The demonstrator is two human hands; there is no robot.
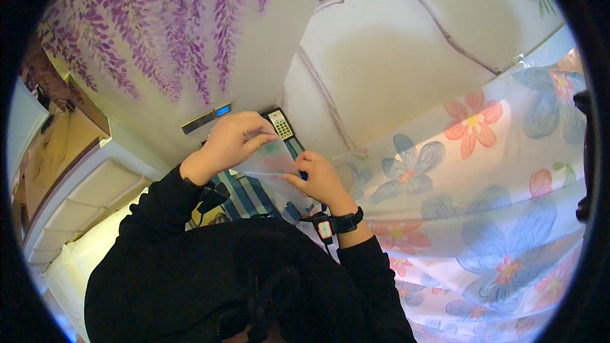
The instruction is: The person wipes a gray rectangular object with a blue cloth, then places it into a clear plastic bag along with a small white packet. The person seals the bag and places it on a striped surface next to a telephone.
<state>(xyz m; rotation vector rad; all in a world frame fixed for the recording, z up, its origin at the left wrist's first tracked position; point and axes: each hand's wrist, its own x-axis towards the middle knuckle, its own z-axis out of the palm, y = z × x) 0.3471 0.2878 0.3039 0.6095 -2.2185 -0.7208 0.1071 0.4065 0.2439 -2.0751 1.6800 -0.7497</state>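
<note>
A translucent plastic bag (272, 164) with faint green and reddish patches hangs between my two hands. My left hand (227, 141) pinches its upper edge between thumb and fingertips. On the bag's right side, my right hand (323, 181) is closed on the edge, fingers curled and thumb pressed in. The bag's lower end drapes down in front of my body. Beneath it lies a blue, teal and white striped cloth (253, 195), partly hidden by the bag and my arms. Just past my left fingertips sits a white keypad handset (279, 124) in a black holder.
A wall panel with a small blue display (222, 111) is beyond my left hand. To the right hangs a floral curtain (473, 216). A padded headboard (95, 200) and white bedding (82, 260) stand at left. Straps with small devices circle both wrists.
</note>
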